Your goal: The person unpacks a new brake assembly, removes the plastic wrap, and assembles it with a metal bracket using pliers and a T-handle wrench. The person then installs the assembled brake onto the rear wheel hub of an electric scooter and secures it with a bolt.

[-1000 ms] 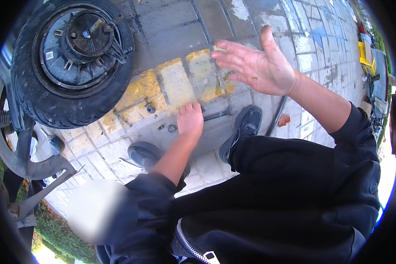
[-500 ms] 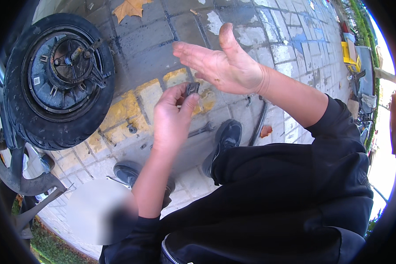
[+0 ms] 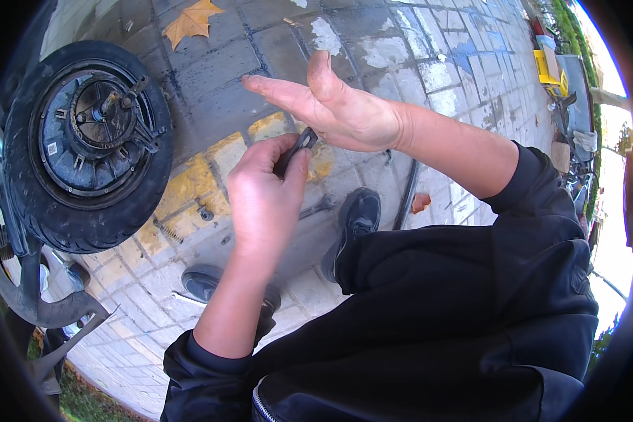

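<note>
Under open right hand (image 3: 337, 109), left hand (image 3: 264, 200) raised small dark part (image 3: 297, 146) closer.

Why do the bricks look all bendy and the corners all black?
Head view: the fisheye lens curves the paving toward the rim and leaves black corners. Sun glares white at the right edge; the left hand and right hand look sharp, not blurred.

The left hand (image 3: 264, 200) has lifted a small dark part (image 3: 295, 149) to the right hand (image 3: 330, 105).
</note>
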A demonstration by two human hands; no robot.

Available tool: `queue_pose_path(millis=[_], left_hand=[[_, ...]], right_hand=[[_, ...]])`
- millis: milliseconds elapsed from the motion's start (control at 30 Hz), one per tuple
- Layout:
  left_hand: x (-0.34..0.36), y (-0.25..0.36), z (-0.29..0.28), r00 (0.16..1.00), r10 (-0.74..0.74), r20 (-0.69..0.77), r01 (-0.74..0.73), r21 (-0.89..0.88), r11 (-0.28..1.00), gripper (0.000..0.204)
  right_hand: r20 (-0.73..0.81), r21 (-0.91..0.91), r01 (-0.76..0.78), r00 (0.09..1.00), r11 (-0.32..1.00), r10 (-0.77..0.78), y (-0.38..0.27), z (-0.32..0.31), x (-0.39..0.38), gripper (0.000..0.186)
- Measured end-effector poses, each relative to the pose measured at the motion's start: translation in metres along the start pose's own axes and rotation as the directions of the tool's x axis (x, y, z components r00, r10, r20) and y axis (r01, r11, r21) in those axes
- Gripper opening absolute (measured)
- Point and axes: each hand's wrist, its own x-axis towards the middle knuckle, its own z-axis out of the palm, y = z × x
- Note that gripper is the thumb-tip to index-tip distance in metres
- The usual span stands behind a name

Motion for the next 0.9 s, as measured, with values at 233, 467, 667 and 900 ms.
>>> queue_pose_path(millis=[233,467,667,900], left_hand=[[0.0,0.002,0.0,1.0,0.006,-0.018,-0.006,-0.009,1.0,0.019],[0.003,0.003,0.001,0.996,0.084,-0.039,-0.083,0.036,0.996,0.017],[0.004,0.005,0.001,0.99,0.138,-0.035,-0.134,0.096,0.986,0.019],[0.005,0.006,0.002,0.992,0.122,-0.039,-0.118,0.092,0.989,0.018]], right_hand=[[-0.002,-0.424,0.145,0.987,0.894,-0.161,0.007,-0.001,0.007,0.06],[-0.04,-0.265,0.148,0.986,0.953,-0.165,0.008,-0.003,0.009,0.06],[-0.039,-0.343,0.163,0.982,0.925,-0.187,0.009,-0.003,0.011,0.068],[-0.041,-0.409,0.169,0.978,0.897,-0.203,0.011,-0.004,0.013,0.079]])
